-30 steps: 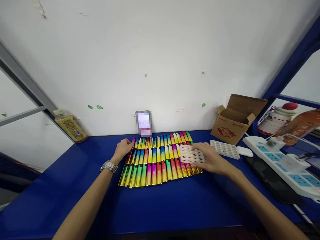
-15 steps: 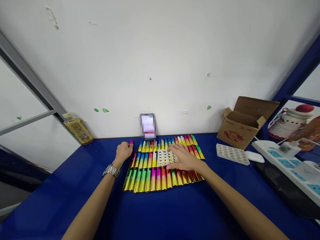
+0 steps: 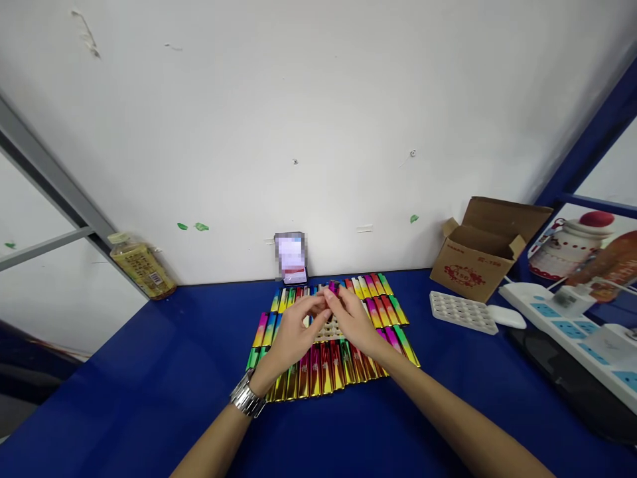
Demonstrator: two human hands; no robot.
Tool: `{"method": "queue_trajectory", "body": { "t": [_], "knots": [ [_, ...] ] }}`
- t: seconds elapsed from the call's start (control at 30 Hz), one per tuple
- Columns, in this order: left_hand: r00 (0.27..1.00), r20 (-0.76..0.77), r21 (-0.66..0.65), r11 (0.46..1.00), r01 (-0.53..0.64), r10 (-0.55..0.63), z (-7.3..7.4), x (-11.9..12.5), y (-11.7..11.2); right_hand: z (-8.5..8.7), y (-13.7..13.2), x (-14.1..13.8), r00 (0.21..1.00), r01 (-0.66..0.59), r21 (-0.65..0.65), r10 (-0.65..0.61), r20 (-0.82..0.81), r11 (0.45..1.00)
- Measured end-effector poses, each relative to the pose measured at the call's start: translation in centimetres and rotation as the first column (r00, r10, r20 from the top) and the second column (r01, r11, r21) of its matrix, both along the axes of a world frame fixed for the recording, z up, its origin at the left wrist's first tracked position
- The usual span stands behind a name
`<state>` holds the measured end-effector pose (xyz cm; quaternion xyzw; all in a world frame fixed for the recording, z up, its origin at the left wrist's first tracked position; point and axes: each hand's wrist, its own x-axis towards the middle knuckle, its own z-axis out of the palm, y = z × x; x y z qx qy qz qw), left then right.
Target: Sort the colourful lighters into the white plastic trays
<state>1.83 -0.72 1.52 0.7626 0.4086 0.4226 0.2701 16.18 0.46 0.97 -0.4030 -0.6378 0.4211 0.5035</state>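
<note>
Magenta lighter (image 3: 332, 287): left hand (image 3: 297, 330), right hand (image 3: 356, 318)

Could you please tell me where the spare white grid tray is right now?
Head view: the spare white grid tray lies flat on the blue table at the person's right, in front of the open cardboard box, beside a white mouse.

Premises: small packing or assembly workstation in a workshop. Evidence: blue-topped bench (image 3: 149, 398) set against a bare, marked white wall (image 3: 318, 99); identical rainbow-coloured lighters (image 3: 388, 309) laid out in bulk rows; white cell tray (image 3: 460, 311); open cardboard carton (image 3: 468, 265); power strip (image 3: 572, 318) beside blue metal framing (image 3: 597, 133)
</note>
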Motion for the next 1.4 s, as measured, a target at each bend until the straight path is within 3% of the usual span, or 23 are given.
{"method": "queue_trajectory", "body": {
  "t": [0.1,0.23,0.33,0.47,0.63,0.77,1.23,1.33,1.4],
  "knots": [
    [0.992,-0.104,0.139,0.989,-0.057,0.072,-0.6,-0.8,0.1,-0.4,-0.2,0.9,0.971,0.074,-0.044,-0.082,-0.225,0.996],
    [0.965,-0.208,0.246,0.964,-0.104,0.157,-1.8,-2.2,0.5,-0.5,-0.1,2.5,0.876,-0.098,-0.292,-0.057,-0.478,0.951],
    [0.952,-0.258,0.272,0.957,-0.095,0.168,-2.3,-2.7,0.6,-0.5,0.2,3.1,0.852,-0.138,-0.463,-0.134,-0.507,0.876],
    [0.938,-0.291,0.307,0.947,-0.097,0.190,-2.2,-2.9,0.6,-0.4,0.4,3.2,0.838,-0.086,-0.573,-0.252,-0.484,0.815],
    [0.917,-0.320,0.354,0.928,-0.116,0.237,-2.2,-3.0,0.6,-0.6,0.6,3.3,0.852,-0.164,-0.577,-0.179,-0.491,0.800],
    [0.900,-0.355,0.350,0.929,-0.121,0.251,-2.3,-3.3,0.8,-0.8,0.6,3.2,0.847,-0.108,-0.595,-0.240,-0.475,0.796],
    [0.847,-0.524,0.084,0.995,-0.057,0.092,-2.8,-3.7,0.5,-0.3,0.4,2.6,0.832,-0.108,-0.611,-0.265,-0.487,0.784],
    [0.847,-0.529,0.045,0.998,-0.044,0.061,-3.0,-3.7,0.5,-0.4,0.2,2.4,0.853,-0.125,-0.576,-0.209,-0.479,0.808],
    [0.853,-0.521,0.021,0.999,-0.039,0.044,-2.9,-3.7,0.5,-0.6,0.1,2.3,0.864,-0.162,-0.488,-0.115,-0.490,0.858]
  ]
}}
